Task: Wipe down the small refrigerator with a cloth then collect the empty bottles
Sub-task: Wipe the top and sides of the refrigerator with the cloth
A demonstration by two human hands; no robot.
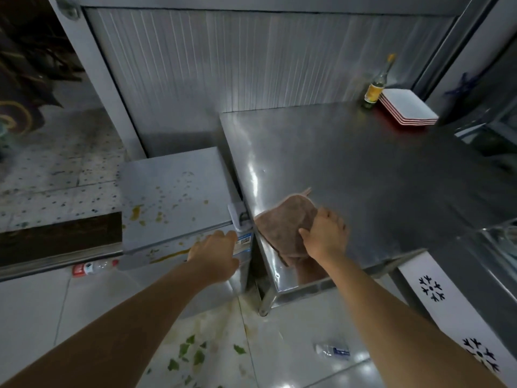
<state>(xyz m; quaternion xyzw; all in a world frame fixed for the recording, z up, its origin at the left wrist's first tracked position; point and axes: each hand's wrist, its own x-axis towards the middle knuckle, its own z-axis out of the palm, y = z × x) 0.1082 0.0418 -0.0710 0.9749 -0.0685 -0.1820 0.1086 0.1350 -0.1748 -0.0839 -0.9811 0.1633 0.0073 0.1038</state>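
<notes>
The small grey refrigerator (173,191) stands low at the left of a steel table, its top spattered with yellow-brown stains. My left hand (214,254) rests on the upper front edge of its door, fingers curled over the edge. A brown cloth (285,225) lies on the near left corner of the steel table (377,177). My right hand (326,233) lies on the cloth's right side and grips it. One empty plastic bottle with a red label (93,268) lies on the floor left of the refrigerator. Another with a blue label (333,352) lies on the floor under my right forearm.
A glass bottle with a yellow label (376,85) stands at the table's far edge beside a stack of red-rimmed white plates (408,107). A white freezer with snowflake marks (453,309) stands at the right. Green leaf scraps (193,354) and a wet smear lie on the tiled floor.
</notes>
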